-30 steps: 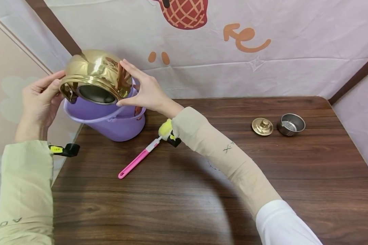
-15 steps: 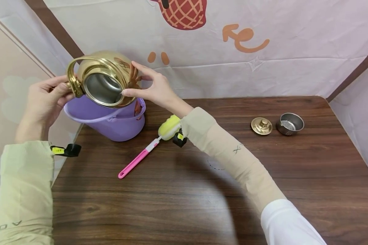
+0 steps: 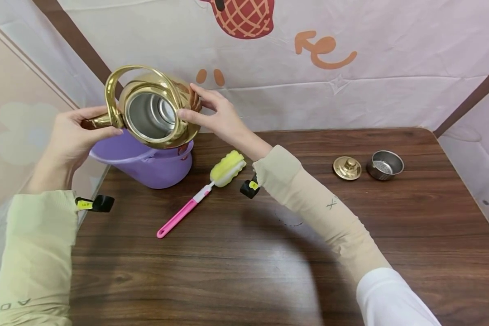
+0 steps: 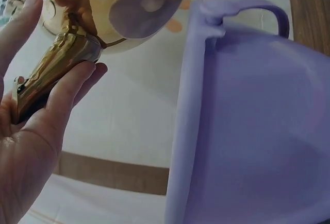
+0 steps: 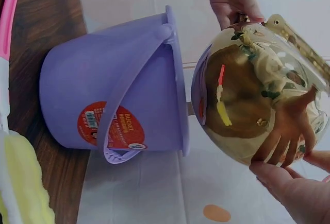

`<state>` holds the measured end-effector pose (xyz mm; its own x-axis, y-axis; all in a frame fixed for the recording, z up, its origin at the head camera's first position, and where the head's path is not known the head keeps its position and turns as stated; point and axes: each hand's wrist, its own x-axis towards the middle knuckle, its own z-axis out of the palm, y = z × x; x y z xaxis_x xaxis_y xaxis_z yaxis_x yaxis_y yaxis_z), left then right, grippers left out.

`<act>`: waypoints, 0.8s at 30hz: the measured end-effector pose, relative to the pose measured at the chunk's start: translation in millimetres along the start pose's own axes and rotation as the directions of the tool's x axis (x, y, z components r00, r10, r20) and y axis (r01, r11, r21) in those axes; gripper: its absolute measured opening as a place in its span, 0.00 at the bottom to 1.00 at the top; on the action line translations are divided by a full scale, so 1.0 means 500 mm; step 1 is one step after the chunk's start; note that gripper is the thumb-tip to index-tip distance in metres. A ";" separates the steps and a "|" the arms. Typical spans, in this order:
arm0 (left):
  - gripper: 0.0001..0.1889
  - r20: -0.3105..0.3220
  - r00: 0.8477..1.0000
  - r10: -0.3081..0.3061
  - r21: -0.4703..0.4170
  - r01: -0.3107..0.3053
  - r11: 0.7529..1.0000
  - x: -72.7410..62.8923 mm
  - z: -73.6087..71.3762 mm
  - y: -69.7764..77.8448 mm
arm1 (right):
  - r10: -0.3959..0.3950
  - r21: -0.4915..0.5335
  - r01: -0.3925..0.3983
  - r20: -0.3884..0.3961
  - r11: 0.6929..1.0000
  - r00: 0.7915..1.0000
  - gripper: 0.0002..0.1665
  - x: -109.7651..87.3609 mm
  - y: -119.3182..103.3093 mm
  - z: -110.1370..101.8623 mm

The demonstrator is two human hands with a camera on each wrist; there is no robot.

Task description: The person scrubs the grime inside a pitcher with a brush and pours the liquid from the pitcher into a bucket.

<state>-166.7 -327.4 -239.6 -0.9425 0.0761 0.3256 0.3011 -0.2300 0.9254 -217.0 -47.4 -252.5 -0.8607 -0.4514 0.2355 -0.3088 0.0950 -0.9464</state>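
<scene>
A shiny gold kettle [image 3: 148,117] hangs tilted over a purple bucket [image 3: 163,167], its lidless mouth facing the head camera and the steel inside showing. The arched handle stands up over the mouth. My left hand [image 3: 71,136] grips the kettle by its spout [image 4: 62,64], thumb and fingers on either side. On the opposite side, my right hand [image 3: 222,115] holds the round body, with the thumb at the mouth's rim and the fingers spread behind. From the right wrist, the kettle's mirror-like body [image 5: 242,100] appears just beyond the bucket's rim.
A pink-handled sponge brush [image 3: 201,192] lies on the wooden table [image 3: 187,280] in front of the bucket. Farther right sit the gold lid [image 3: 347,168] and a small steel strainer cup [image 3: 385,165]. A printed cloth [image 3: 277,99] hangs behind the table.
Both hands have moved right with the kettle and turned it mouth-up toward the head camera. More of its inside shows, and the handle has risen. The brush head is uncovered by the right sleeve.
</scene>
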 end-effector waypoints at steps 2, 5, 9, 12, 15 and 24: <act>0.20 -0.019 1.000 0.010 0.061 -0.009 0.998 0.001 0.008 0.000 | 0.010 0.018 -0.010 -0.008 1.000 1.000 0.40 -0.001 -0.003 -0.004; 0.19 -0.049 0.999 0.016 0.135 -0.009 0.991 0.002 0.019 0.002 | 0.026 0.013 -0.026 -0.009 1.000 1.000 0.38 -0.006 -0.008 -0.013; 0.16 -0.091 0.996 0.007 0.236 0.015 0.972 0.005 0.034 0.005 | 0.027 -0.038 -0.027 -0.011 0.999 1.000 0.35 -0.012 -0.011 -0.025; 0.15 -0.102 0.995 -0.007 0.273 0.035 0.961 0.004 0.045 0.005 | 0.016 -0.073 -0.018 -0.022 0.997 1.000 0.33 -0.020 -0.013 -0.034; 0.14 -0.088 0.995 -0.037 0.237 0.057 0.970 0.002 0.055 0.004 | 0.019 -0.081 -0.021 -0.026 0.996 0.999 0.31 -0.028 -0.015 -0.043; 0.13 -0.038 0.997 -0.068 0.067 0.070 0.995 -0.002 0.089 0.001 | 0.024 -0.036 -0.023 0.027 0.999 0.999 0.28 -0.042 -0.014 -0.068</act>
<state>-159.1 -284.4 -230.9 -0.9655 0.0543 0.2545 0.2433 -0.1584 0.9569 -210.5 -8.3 -243.3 -0.8564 -0.4730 0.2069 -0.3035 0.1371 -0.9429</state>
